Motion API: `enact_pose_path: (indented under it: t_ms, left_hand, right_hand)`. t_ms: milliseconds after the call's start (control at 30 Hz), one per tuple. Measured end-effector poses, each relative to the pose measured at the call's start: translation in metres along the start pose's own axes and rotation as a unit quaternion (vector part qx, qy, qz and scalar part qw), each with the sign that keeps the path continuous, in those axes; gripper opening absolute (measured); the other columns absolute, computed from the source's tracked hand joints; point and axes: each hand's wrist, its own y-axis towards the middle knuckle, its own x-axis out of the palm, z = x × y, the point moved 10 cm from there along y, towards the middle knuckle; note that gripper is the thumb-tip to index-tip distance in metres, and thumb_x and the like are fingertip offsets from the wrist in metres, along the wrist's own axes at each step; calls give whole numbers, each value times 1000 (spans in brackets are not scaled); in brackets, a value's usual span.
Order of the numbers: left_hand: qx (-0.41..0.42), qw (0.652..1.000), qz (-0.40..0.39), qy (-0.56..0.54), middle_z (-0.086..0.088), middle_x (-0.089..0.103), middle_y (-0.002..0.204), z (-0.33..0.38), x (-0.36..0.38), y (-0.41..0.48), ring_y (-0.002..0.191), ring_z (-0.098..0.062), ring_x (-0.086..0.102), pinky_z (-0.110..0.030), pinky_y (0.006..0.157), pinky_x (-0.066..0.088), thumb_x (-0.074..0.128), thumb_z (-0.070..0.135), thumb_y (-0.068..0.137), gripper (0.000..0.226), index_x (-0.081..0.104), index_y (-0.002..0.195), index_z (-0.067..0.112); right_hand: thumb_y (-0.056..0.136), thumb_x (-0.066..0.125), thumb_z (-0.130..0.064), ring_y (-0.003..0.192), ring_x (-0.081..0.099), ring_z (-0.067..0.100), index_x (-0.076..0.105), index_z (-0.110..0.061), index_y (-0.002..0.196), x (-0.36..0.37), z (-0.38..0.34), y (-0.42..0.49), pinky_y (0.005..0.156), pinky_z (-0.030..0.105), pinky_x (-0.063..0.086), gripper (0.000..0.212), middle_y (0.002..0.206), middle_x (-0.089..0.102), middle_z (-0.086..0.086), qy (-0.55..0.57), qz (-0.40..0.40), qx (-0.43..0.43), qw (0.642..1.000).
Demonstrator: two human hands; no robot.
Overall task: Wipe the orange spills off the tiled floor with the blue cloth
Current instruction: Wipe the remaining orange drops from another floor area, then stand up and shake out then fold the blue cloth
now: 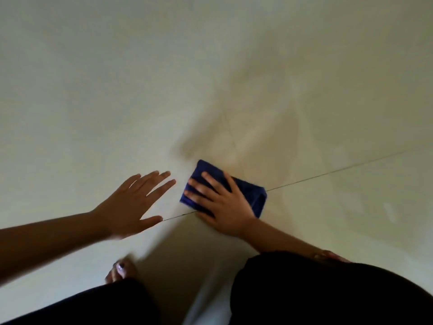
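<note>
A folded blue cloth [250, 192] lies flat on the pale tiled floor [117, 102] where two grout lines cross. My right hand [220, 202] presses down on the cloth with straight, spread fingers. My left hand [133, 205] is held flat with spread fingers just left of the cloth, apart from it and holding nothing. A faint wet, tan smear [253, 127] spreads over the tiles beyond the cloth. No bright orange spill shows in this blurred view.
My knees in dark trousers [328, 294] fill the bottom of the view, with a bare foot [120, 272] at the lower left. A grout line [339, 171] runs to the right from the cloth. Pale tiles stretch on all sides.
</note>
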Motion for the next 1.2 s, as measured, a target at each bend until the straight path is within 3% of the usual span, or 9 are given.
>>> enact_pose_path:
  t_ms: [100,300,500,600,667,867,967,1067,1200]
  left_hand:
    - [-75,994,0,-83,9,5,162,-24,12,-39,148,-15,12,-32,117,11,6,80,83,83,-3,153,37]
    - [-194,960,72,-191,2,21,160,-43,27,-59,144,-22,27,-35,113,21,22,72,83,83,18,153,28]
    - [-276,898,81,-333,7,26,157,-58,41,-76,141,-17,32,-33,113,26,49,53,92,69,20,151,30]
    - [-323,854,108,-394,8,36,151,-70,36,-88,135,-16,40,-32,109,33,51,42,95,57,31,147,31]
    - [-361,793,119,-476,7,49,142,-76,32,-94,122,-14,52,-30,100,40,51,39,97,45,42,140,31]
    - [-295,547,67,-781,0,73,112,-61,-15,-67,104,-23,68,-36,92,50,31,54,99,51,64,116,20]
    - [-237,508,109,-821,1,71,117,-70,-66,-49,107,-21,68,-40,96,51,37,62,92,57,62,123,21]
    - [-180,494,120,-842,0,67,123,-63,-115,-33,108,-25,67,-40,94,53,52,62,83,60,61,126,21]
    - [-160,543,192,-802,-9,72,112,-66,-167,-28,102,-24,70,-32,88,55,57,31,94,31,69,114,11]
  right_hand:
    - [97,40,-46,147,21,24,32,-36,149,-19,56,12,115,54,19,54,158,29,-5,-39,45,-5,998]
    - [97,29,-49,148,9,35,8,-23,156,-56,181,25,120,51,11,67,162,8,16,-48,73,319,944]
    - [86,53,-10,138,39,33,36,-8,146,-18,15,72,112,50,33,63,149,43,12,40,52,147,987]
    - [94,39,-18,142,33,22,36,-13,147,4,-64,89,117,42,27,53,149,44,5,200,-21,46,978]
    - [102,36,-18,141,33,15,32,-14,149,-12,-75,105,116,24,21,47,149,41,-1,398,-36,75,914]
    - [103,40,-35,111,57,16,53,-24,128,-61,-33,113,87,28,47,30,120,62,2,779,-62,366,505]
    - [99,42,-49,94,60,14,64,-21,105,-102,-28,114,80,27,45,36,93,67,-1,825,-60,370,422]
    - [98,32,-59,119,58,19,61,-26,128,-142,-34,124,103,37,42,53,128,64,1,838,-54,310,446]
    - [101,45,-39,118,58,6,55,-39,132,-194,-30,136,107,40,42,32,130,61,-16,668,17,231,707]
